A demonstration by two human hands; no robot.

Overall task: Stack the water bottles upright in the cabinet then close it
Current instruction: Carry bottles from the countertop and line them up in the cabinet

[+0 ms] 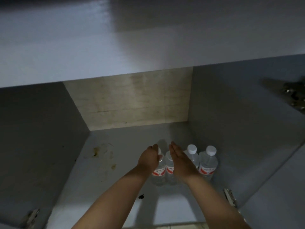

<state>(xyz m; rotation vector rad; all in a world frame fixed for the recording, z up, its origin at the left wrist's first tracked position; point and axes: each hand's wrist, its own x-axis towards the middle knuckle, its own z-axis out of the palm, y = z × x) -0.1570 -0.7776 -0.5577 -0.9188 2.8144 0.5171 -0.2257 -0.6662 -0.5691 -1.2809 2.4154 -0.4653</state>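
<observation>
Left hand [149,158] curled over cap of leftmost water bottle [158,172], upright on cabinet floor [105,171]. Right hand [181,162] flat, fingers together, touching second bottle [170,169]. Beyond it, two more bottles [207,162]. Red labels, writing unreadable.

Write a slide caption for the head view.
Left hand grips a bottle beside three upright bottles in the open cabinet.

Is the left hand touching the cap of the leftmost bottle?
Touching. The head view shows the left hand with fingers curled over the white cap of the leftmost bottle, no gap visible between them.
</observation>
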